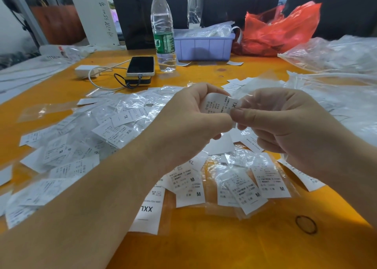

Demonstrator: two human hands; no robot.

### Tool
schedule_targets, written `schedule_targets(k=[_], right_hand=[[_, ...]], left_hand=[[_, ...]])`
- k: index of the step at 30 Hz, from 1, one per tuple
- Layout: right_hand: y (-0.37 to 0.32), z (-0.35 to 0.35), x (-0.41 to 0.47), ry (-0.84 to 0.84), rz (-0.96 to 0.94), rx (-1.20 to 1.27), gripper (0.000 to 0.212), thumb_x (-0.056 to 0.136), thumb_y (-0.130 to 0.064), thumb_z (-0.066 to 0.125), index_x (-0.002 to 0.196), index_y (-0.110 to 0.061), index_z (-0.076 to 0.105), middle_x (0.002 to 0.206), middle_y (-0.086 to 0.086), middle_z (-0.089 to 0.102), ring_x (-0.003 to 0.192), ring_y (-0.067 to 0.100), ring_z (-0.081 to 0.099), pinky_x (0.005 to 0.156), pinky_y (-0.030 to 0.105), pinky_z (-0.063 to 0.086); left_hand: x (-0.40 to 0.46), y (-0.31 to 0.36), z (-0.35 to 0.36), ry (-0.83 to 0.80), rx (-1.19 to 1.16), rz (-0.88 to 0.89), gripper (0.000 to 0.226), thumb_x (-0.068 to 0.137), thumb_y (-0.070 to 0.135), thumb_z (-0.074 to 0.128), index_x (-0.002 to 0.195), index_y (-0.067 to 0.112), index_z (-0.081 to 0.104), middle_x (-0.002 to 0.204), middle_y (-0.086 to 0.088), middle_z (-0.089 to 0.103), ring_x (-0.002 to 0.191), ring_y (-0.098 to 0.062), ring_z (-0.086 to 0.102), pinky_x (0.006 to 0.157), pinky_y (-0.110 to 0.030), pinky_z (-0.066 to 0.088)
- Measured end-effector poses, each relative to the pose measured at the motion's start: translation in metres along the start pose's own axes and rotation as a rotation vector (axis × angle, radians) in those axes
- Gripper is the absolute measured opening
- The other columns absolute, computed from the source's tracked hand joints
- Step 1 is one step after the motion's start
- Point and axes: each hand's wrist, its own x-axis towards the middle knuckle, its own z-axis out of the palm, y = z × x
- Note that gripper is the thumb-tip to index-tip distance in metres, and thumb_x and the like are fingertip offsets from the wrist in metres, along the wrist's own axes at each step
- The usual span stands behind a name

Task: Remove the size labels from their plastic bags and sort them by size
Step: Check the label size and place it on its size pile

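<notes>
At the lower centre lay loose M labels (271, 182) on the orange table (224, 244). At mid-frame, the left hand (189, 113) pinched an XL label (219, 103) while the right hand (281, 118) pinched its clear bag (247, 100). The label seemed half drawn out; next, pull it free and place it with the XLs.

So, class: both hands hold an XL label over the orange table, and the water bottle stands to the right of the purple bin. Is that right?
One detail is wrong. In the head view the water bottle stands to the left of the purple bin, beside the phone. The rest holds: the left hand and right hand pinch the XL label over the orange table.
</notes>
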Motion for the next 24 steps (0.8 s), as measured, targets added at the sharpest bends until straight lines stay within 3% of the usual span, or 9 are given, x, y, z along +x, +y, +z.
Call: schedule_targets(k=[3,7,11,16,24], right_hand=[[-0.0001,-0.0007,0.0002,0.003,-0.003,-0.009,0.019,0.07,-0.02,0.073,0.08,-0.004,0.069,0.051,-0.003,0.054,0.034,0.004,0.03,0.034,0.016,0.026],[0.0002,-0.0007,-0.0002,-0.03,0.001,0.0,0.015,0.068,-0.022,0.074,0.073,-0.009,0.071,0.043,-0.007,0.045,0.034,0.006,0.025,0.034,0.017,0.023],[0.0019,0.0004,0.0008,-0.05,0.013,-0.008,0.025,0.06,-0.032,0.078,0.075,-0.012,0.075,0.048,0.004,0.039,0.039,0.011,0.021,0.036,0.021,0.022],[0.0027,0.0015,0.0012,-0.062,-0.019,-0.019,0.009,0.066,-0.026,0.075,0.073,-0.021,0.077,0.048,-0.004,0.053,0.035,0.007,0.025,0.035,0.02,0.023],[0.007,0.0013,0.0016,-0.048,-0.015,-0.025,0.02,0.062,-0.035,0.079,0.07,-0.018,0.074,0.053,0.005,0.052,0.035,0.007,0.028,0.037,0.02,0.025]], left_hand=[[-0.0002,0.0006,-0.0012,-0.02,-0.044,0.003,0.027,0.066,0.019,0.066,0.093,0.019,0.065,0.069,0.004,0.068,0.058,-0.009,0.06,0.051,-0.023,0.049],[-0.0017,0.001,-0.0029,0.014,-0.078,0.038,0.004,0.087,0.008,0.066,0.088,0.01,0.064,0.066,0.002,0.068,0.06,-0.012,0.061,0.053,-0.028,0.051],[-0.002,0.0006,-0.0034,0.063,-0.101,0.049,0.004,0.089,0.01,0.066,0.086,0.01,0.064,0.064,0.004,0.067,0.06,-0.013,0.062,0.055,-0.029,0.055],[-0.0024,-0.0006,-0.0001,0.096,-0.125,0.044,0.005,0.089,0.012,0.067,0.086,0.01,0.064,0.074,-0.003,0.066,0.063,-0.012,0.062,0.056,-0.028,0.057],[-0.0018,-0.002,0.0043,0.148,-0.189,0.065,0.008,0.088,0.014,0.068,0.081,0.013,0.064,0.07,0.005,0.067,0.066,-0.009,0.062,0.057,-0.024,0.055]])
